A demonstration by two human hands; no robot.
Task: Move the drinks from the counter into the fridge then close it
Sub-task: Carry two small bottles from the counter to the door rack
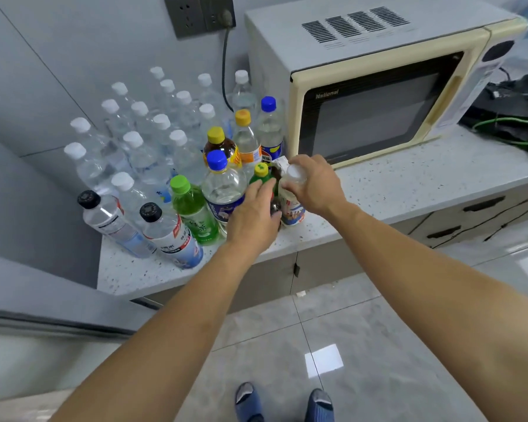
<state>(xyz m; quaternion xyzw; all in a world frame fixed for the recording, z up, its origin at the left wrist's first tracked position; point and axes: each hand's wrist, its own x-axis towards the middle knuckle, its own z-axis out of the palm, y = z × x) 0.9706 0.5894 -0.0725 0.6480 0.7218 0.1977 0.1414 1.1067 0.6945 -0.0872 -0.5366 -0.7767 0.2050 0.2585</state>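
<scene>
White-capped bottle (292,193) — right hand (314,185) around it

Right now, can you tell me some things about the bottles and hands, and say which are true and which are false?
1. The right hand grips a white-capped bottle. True.
2. The microwave door is open. False: it is closed.
3. The left hand reaches around a small green bottle with a yellow cap. True.
4. All bottles have white caps. False: some caps are blue, yellow, green or black.
</scene>
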